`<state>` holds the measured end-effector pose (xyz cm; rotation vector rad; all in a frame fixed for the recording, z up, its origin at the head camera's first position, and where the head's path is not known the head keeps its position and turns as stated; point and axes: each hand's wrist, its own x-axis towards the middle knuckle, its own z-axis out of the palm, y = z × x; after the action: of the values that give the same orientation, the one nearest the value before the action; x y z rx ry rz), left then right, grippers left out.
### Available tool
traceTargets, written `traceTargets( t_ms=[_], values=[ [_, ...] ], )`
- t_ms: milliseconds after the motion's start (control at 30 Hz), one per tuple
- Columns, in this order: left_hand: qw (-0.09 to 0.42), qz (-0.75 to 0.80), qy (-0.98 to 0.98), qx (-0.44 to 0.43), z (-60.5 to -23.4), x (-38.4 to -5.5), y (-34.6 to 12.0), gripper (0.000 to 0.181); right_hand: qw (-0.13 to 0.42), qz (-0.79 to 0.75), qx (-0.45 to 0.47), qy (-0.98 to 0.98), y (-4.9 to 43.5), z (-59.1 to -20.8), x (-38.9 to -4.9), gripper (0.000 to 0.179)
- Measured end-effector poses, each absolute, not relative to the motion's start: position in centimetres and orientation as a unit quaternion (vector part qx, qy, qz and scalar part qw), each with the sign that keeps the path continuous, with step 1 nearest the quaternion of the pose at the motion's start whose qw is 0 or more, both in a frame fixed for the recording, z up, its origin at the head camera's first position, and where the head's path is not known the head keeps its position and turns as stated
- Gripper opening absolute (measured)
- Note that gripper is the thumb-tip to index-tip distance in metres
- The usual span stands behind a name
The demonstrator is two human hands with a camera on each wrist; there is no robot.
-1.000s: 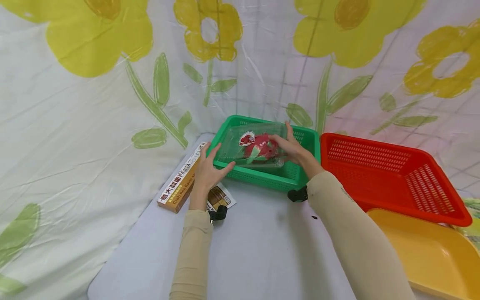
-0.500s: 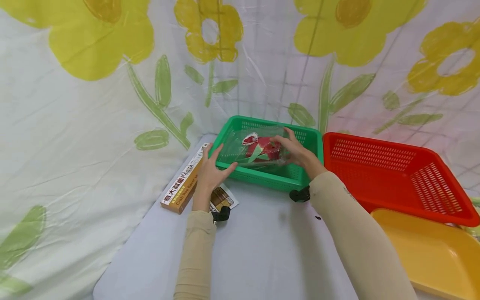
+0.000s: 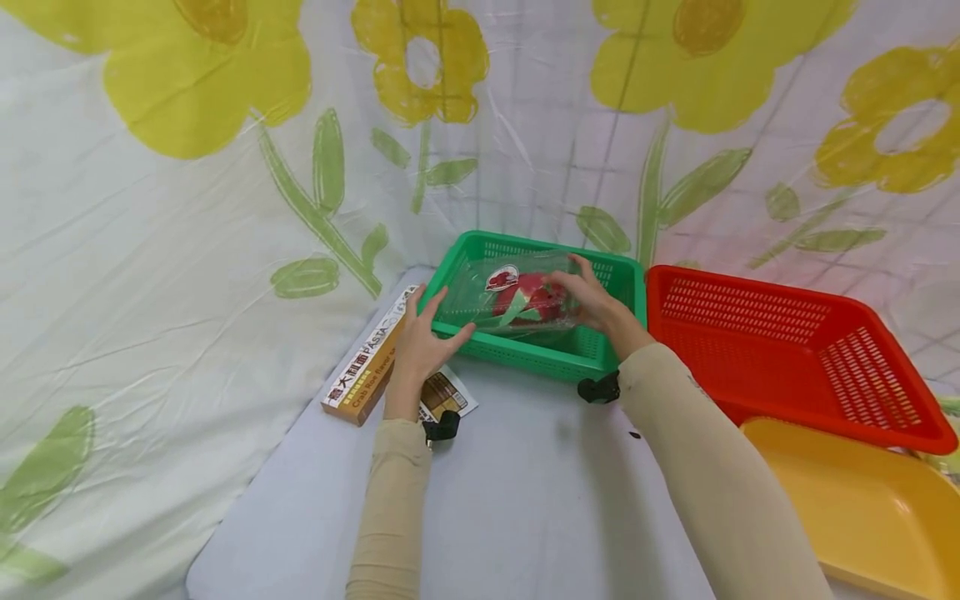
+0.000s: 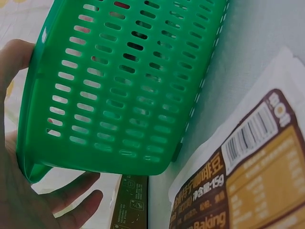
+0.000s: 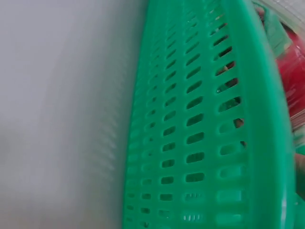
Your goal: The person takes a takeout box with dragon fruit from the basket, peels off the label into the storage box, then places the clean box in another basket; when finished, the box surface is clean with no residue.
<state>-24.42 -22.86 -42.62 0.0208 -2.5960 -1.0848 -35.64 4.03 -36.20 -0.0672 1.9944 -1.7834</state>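
Note:
A green perforated basket [image 3: 525, 354] stands at the back of the table. Inside its upper part, a clear plastic fruit box [image 3: 471, 300] with a round red-and-white sticker lies at a slant. Through its plastic shows a red dragon fruit [image 3: 531, 293] with green scales. My right hand [image 3: 596, 302] grips the right end of the box; in the right wrist view the basket wall hides most of that hand. Beside the basket's front left corner is my left hand [image 3: 420, 346], fingers spread and holding nothing; the left wrist view shows it close around the rim.
A pasta box [image 3: 367, 358] lies left of the basket, partly behind my left hand. A small brown-and-white packet [image 3: 446, 393] lies near my left wrist. On the right are a red perforated basket [image 3: 750, 367] and a yellow tray [image 3: 847, 500]. A flowered curtain hangs behind.
The fruit box has sunk slightly into the green basket and shifted a little to the right, along with my right hand. My left hand has stayed by the rim.

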Motion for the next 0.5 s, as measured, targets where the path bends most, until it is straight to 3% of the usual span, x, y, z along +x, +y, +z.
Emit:
traceTargets(
  t_ms=[333, 500],
  values=[
    [0.169, -0.380, -0.910, 0.007, -42.6, -24.6, -22.6, 0.099, 0.218, -0.710, -0.028, 0.669, 5.7, -34.6, -35.7, 0.085],
    [0.161, -0.386, -0.908, 0.009, -42.5, -24.5, -22.9, 0.096, 0.210, -0.735, -0.024, 0.644, 7.1, -33.8, -35.5, 0.082]
  ],
)
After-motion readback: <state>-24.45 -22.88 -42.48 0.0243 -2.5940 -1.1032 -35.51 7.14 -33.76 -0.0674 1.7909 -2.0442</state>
